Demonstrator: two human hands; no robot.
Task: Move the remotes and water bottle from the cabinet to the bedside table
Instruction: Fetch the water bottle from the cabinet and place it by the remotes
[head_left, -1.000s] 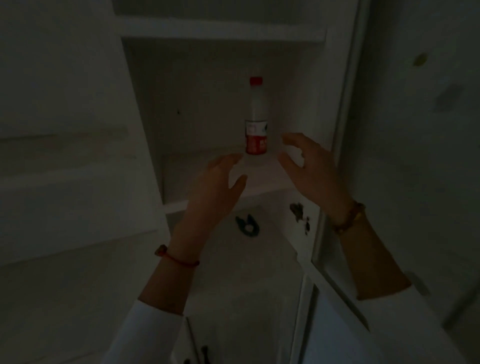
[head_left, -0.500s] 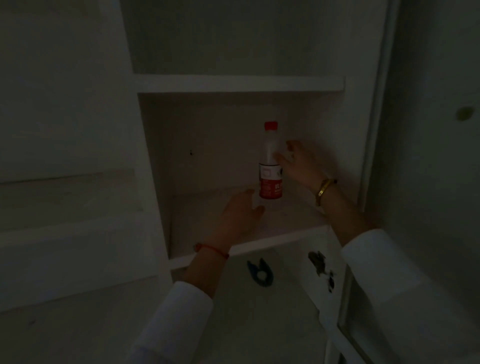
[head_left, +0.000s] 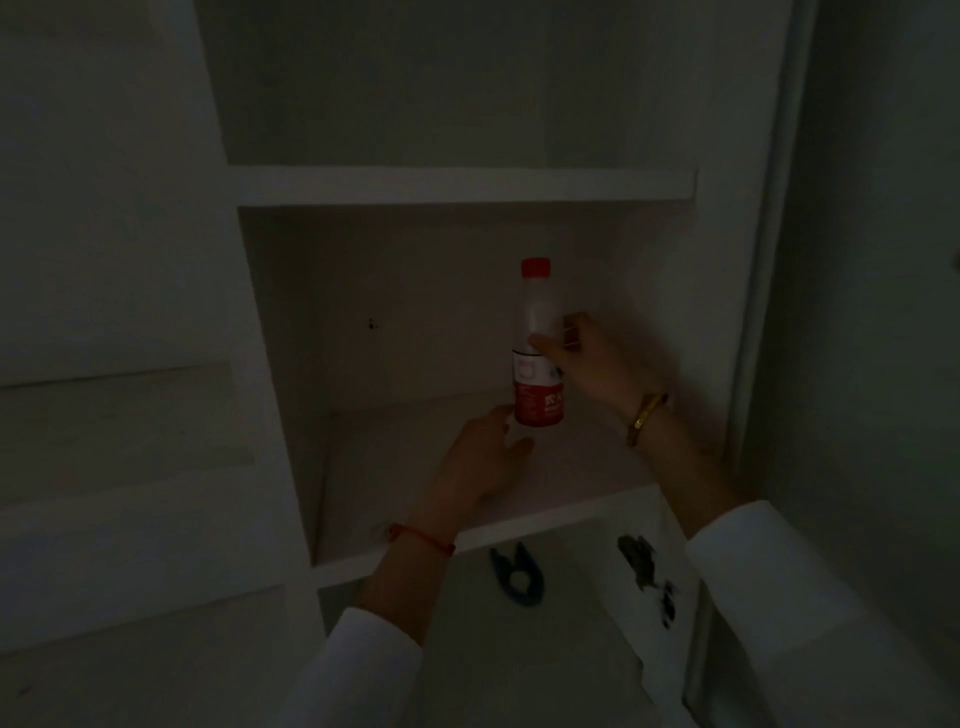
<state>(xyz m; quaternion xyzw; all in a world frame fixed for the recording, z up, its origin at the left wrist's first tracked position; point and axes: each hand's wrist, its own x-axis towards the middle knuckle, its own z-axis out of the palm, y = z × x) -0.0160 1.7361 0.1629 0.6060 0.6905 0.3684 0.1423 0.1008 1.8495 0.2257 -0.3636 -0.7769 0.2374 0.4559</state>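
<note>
**Bottle pickup in hand; remotes not located**

The water bottle (head_left: 538, 345) stands upright on the cabinet shelf (head_left: 415, 467), towards the right of the compartment, red cap up and red label band at its foot. The light is poor and detail is limited.

My right hand (head_left: 592, 364) is at the bottle's right side at mid-height. The thumb lies across the front of the clear body just above the label and the fingers curl round the far side. I judge the grip to be closing on the bottle, though motion blur prevents me from confirming full contact, and the bottle's base remains on the shelf.

My left hand (head_left: 480, 457) rests palm down on the shelf just left of the bottle's base, fingers loosely spread and holding nothing. Its fingertips (head_left: 506, 418) come close to the label; whether they touch it I cannot tell.

No remotes are visible anywhere in this compartment. A dark clip-like object (head_left: 517, 574) lies on the level below, and dark hardware (head_left: 644, 566) shows on the panel beside it. Neither reads as a remote.

Assessment: this is the bottle step, at the grasp. The next move calls for a firm wrap round the body, a straight lift clear of the shelf, and withdrawal without striking the shelf above (head_left: 462, 184). The bedside table is out of view
</note>
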